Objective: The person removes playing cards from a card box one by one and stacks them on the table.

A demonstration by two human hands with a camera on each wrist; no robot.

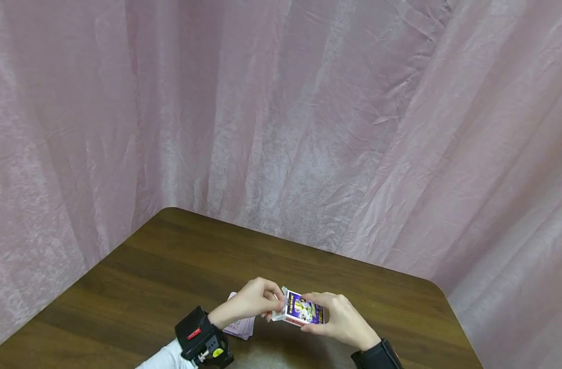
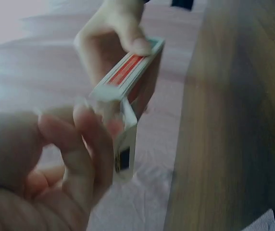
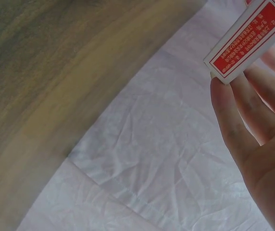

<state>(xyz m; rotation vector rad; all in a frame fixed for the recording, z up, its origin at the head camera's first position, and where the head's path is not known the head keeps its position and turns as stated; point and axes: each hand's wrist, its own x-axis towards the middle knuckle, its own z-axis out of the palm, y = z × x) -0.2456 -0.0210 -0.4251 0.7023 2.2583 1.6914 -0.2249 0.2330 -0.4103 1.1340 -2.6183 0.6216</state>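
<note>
A small purple and white card box (image 1: 304, 309) is held above the table, tilted, with its end flaps open toward the left. My right hand (image 1: 340, 319) grips it by its edges near the far end, thumb on one side and fingers on the other. The box's red-printed narrow side (image 3: 247, 41) shows in the right wrist view. At the open end, my left hand (image 1: 255, 301) has curled fingers pinching at the flap; blur in the left wrist view partly hides the contact. A stack of playing cards (image 1: 240, 328) lies on the table beneath the left wrist, partly covered by it.
The brown wooden table (image 1: 170, 266) has rounded far corners. Pink curtains (image 1: 281, 128) hang behind it and along its sides. Black straps with devices (image 1: 202, 335) sit on the wrists.
</note>
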